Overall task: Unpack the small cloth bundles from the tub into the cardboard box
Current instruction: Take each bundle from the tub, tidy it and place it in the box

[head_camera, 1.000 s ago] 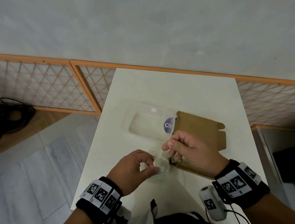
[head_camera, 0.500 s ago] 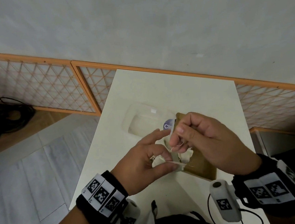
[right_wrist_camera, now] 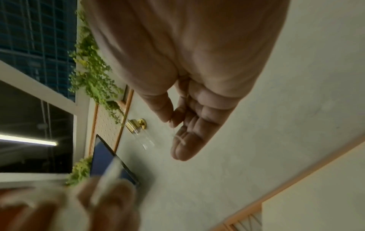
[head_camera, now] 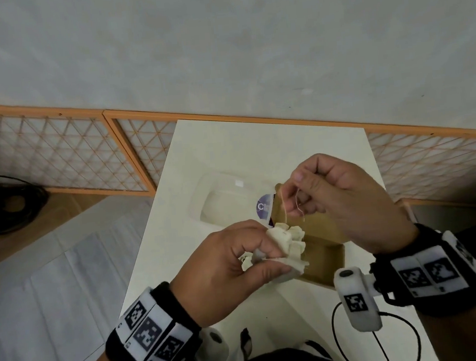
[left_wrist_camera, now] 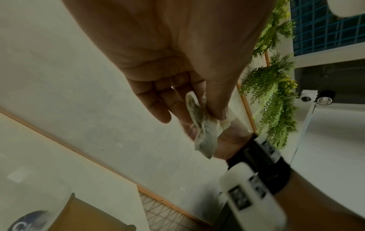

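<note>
My left hand (head_camera: 254, 253) pinches a small cream cloth bundle (head_camera: 287, 243) between thumb and fingers, held over the near-left corner of the open brown cardboard box (head_camera: 324, 262). In the left wrist view the same bundle (left_wrist_camera: 205, 132) hangs crumpled from the thumb. My right hand (head_camera: 304, 194) is raised above the box and pinches a thin pale string (head_camera: 284, 205) that runs down to the bundle; the string (right_wrist_camera: 178, 137) also shows across its fingers. The clear plastic tub (head_camera: 227, 201) with a purple label lies on the table beyond the box.
The white table (head_camera: 256, 141) is narrow, with a drop to grey floor on the left. An orange-framed lattice fence (head_camera: 56, 156) runs behind it. Black cables (head_camera: 6, 206) lie on the floor far left. A dark screen edge (head_camera: 464, 218) sits at the right.
Both hands have risen from the table. The right hand has pulled the string up and away from the bundle, and the cloth now shows more opened in the left hand.
</note>
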Available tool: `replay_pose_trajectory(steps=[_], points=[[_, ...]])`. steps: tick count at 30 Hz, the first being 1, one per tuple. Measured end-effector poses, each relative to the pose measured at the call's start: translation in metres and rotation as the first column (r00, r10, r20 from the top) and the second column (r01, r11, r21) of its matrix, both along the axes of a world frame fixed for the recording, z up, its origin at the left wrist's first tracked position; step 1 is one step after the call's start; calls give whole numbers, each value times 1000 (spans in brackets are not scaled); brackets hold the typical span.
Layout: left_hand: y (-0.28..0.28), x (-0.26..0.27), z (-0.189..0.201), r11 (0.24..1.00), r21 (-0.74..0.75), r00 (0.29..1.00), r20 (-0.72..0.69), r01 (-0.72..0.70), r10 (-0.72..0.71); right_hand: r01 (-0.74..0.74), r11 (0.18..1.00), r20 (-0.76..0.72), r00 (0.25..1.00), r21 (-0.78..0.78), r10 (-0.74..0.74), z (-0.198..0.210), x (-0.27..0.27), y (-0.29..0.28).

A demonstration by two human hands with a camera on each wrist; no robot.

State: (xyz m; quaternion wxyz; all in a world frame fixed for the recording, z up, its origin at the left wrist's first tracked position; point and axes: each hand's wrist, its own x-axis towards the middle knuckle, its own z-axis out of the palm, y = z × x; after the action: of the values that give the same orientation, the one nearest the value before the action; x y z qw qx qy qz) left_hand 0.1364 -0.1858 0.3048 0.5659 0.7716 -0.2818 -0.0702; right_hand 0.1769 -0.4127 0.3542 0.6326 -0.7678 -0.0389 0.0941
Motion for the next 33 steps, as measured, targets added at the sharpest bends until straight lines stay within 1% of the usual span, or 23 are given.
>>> replay_pose_trajectory(steps=[3,5,6,7,9,11,13,15,19,21,23,25,27,30,33], points=[[1,-1,2,1000,-24,1000,-21,-12,11,59,989,-27,998,-138,-63,-20,4,-2],[3,-1,2,999,-19,999,-21,-34,34,87,958,12,996,-273,-87,-29,0,-3],[4,-1,1,999,-18,999,-25,-46,46,98,946,42,995,-311,-89,-30,-3,-3],[6,-1,0,998,-19,998,-35,-60,59,104,945,73,994,-309,-86,-29,-8,-2],[8,0,-1,996,-15,995,-56,-85,84,94,962,132,989,-255,-62,-24,-19,0],[9,1,-2,995,-1,993,-67,-102,101,35,973,173,985,-228,5,-19,-28,4],[9,2,-4,994,4,992,-74,-106,106,-66,982,137,986,-177,91,-19,-32,9],[8,3,-4,994,-4,990,-93,-111,110,-127,980,100,985,-154,143,-23,-30,14],[8,6,-7,991,34,982,-134,-132,136,-187,962,134,967,-200,216,-35,-24,18],[10,7,-9,986,71,983,-100,-150,157,-201,942,157,956,-268,248,-38,-22,19],[12,8,-11,975,107,979,-37,-197,202,-212,913,181,941,-348,287,-40,-19,21],[14,10,-12,958,142,967,-18,-250,255,-236,891,174,930,-388,323,-43,-15,24],[16,13,-15,943,167,957,-5,-286,291,-255,895,141,935,-366,324,-44,-10,27],[19,16,-22,929,170,941,-29,-327,337,-271,916,103,944,-296,313,-45,-3,34],[23,19,-25,919,197,931,-62,-343,360,-222,941,113,960,-257,258,-56,4,37]])
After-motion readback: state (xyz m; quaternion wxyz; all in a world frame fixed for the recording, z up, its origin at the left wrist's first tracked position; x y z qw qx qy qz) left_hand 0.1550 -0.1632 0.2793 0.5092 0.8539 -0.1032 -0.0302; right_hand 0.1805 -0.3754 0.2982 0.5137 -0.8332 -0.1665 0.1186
